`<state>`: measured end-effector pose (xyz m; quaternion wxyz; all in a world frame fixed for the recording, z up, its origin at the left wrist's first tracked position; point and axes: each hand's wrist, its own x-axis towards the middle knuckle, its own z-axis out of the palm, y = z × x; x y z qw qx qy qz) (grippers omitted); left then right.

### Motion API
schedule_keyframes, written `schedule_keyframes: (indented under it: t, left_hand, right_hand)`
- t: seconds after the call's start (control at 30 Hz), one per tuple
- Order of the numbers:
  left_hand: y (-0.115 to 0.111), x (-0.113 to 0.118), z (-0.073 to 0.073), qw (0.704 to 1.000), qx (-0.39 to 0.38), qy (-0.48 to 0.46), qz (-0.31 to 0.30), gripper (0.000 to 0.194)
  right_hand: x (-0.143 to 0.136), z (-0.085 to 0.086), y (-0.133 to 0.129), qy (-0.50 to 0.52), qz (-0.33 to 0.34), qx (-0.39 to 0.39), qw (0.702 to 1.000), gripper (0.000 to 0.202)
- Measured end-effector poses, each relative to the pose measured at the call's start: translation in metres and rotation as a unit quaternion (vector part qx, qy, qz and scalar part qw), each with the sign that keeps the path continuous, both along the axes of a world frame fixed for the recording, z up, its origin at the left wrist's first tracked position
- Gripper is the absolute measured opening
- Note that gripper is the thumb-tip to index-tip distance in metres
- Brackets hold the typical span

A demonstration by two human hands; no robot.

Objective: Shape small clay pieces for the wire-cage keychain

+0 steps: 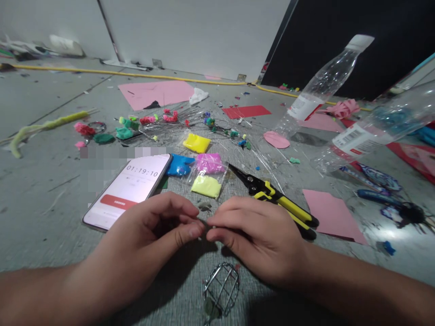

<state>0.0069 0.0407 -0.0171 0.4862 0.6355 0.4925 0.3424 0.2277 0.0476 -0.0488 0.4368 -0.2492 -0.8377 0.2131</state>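
Observation:
My left hand [146, 240] and my right hand [261, 240] meet fingertip to fingertip low over the grey floor. Thumb and fingers of each are pinched together around something tiny and dark, mostly hidden between them. Just beyond the fingertips lies a small grey-green piece [204, 206]. Nearer to me, below the hands, rests a rounded silver wire frame [222, 285] with crossing bars, and a dark green flat piece [212, 309] at its lower edge. Past my right hand lie black-and-yellow pliers [277, 197].
A phone [131, 185] showing a timer lies by my left hand. Bags of yellow [197, 143], blue [180, 165], pink [208, 162] and pale yellow clay [206, 186] lie ahead. Two clear bottles stand at right, the left one [326, 81] tilted in view. Pink paper [331, 215] lies rightward.

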Motion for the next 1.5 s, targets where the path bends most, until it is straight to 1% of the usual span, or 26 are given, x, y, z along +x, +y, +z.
schedule_keyframes:
  t: [0.07, 0.17, 0.23, 0.33, 0.5, 0.57, 0.67, 0.7, 0.73, 0.83, 0.93, 1.07, 1.13, 1.23, 1.27, 1.3, 1.37, 1.43, 1.5]
  left_hand:
    - [0.0, 0.0, -0.001, 1.0, -0.003, -0.004, -0.007, 0.005]
    - [0.0, 0.001, 0.0, 0.999, -0.009, 0.003, -0.03, 0.012]
    - [-0.001, 0.002, 0.0, 0.999, -0.005, 0.018, -0.04, 0.014]
    - [-0.002, 0.003, 0.002, 0.998, 0.0, 0.041, -0.049, 0.014]
    - [-0.004, 0.0, 0.0, 0.995, -0.003, 0.048, -0.083, 0.018]
    - [-0.004, -0.001, -0.001, 0.997, -0.006, 0.029, -0.067, 0.014]
    - [-0.003, -0.001, -0.002, 0.998, -0.046, -0.039, -0.029, 0.003]
    - [-0.003, 0.0, -0.002, 0.996, -0.056, -0.059, -0.023, 0.002]
    - [-0.003, 0.0, -0.002, 0.995, -0.064, -0.071, -0.021, 0.006]
    - [-0.003, 0.0, -0.001, 0.995, -0.062, -0.071, -0.02, 0.012]
    - [-0.003, 0.0, 0.0, 0.997, -0.053, -0.06, -0.02, 0.012]
    - [-0.003, 0.0, -0.001, 0.998, -0.038, -0.039, -0.039, 0.01]
    - [-0.004, 0.0, -0.001, 0.999, -0.023, -0.016, -0.044, 0.01]
    - [-0.004, 0.0, -0.002, 0.999, -0.026, -0.001, -0.042, 0.007]
    - [-0.004, 0.0, -0.002, 0.999, -0.031, 0.002, -0.036, 0.005]
    - [-0.004, 0.0, -0.002, 0.999, -0.029, 0.01, -0.038, 0.008]
    - [-0.003, -0.001, -0.002, 0.998, -0.013, 0.03, -0.055, 0.012]
    - [-0.002, -0.002, -0.001, 0.996, 0.008, 0.041, -0.077, 0.014]
    - [-0.001, -0.003, 0.0, 0.995, 0.02, 0.039, -0.086, 0.017]
  right_hand:
    - [0.0, 0.0, 0.0, -0.001, -0.001, 0.0, 1.0, 0.011]
    - [-0.001, -0.001, 0.0, 0.003, -0.001, -0.003, 1.0, 0.017]
    - [-0.003, 0.0, -0.003, 0.015, 0.002, -0.006, 1.0, 0.016]
    - [-0.008, 0.002, -0.009, 0.023, -0.009, -0.009, 1.0, 0.007]
    - [-0.011, 0.003, -0.012, 0.026, -0.014, 0.019, 0.999, 0.012]
    - [-0.01, 0.002, -0.01, 0.043, -0.011, 0.013, 0.999, 0.014]
    - [-0.007, 0.001, -0.006, 0.039, -0.012, 0.002, 0.999, 0.015]
    - [-0.006, 0.001, -0.005, 0.032, -0.011, -0.002, 0.999, 0.015]
    - [-0.005, 0.0, -0.005, 0.028, -0.01, -0.007, 1.0, 0.016]
    - [-0.005, -0.001, -0.005, 0.027, 0.014, -0.022, 0.999, 0.016]
    - [-0.006, -0.002, -0.006, 0.019, 0.033, -0.029, 0.999, 0.012]
    - [-0.007, 0.002, -0.006, -0.003, 0.035, -0.04, 0.999, 0.007]
    - [-0.007, 0.004, -0.006, 0.008, 0.007, -0.055, 0.998, 0.007]
    - [-0.005, 0.009, -0.004, 0.045, -0.064, -0.098, 0.992, 0.015]
    - [-0.005, 0.01, -0.004, 0.052, -0.075, -0.102, 0.991, 0.019]
    - [-0.004, 0.01, -0.004, 0.045, -0.072, -0.098, 0.992, 0.022]
    - [-0.003, 0.009, -0.003, 0.014, -0.045, -0.073, 0.996, 0.023]
    - [-0.003, 0.007, -0.003, -0.007, -0.022, -0.045, 0.999, 0.017]
    - [-0.004, 0.005, -0.003, -0.005, -0.019, -0.02, 1.0, 0.011]
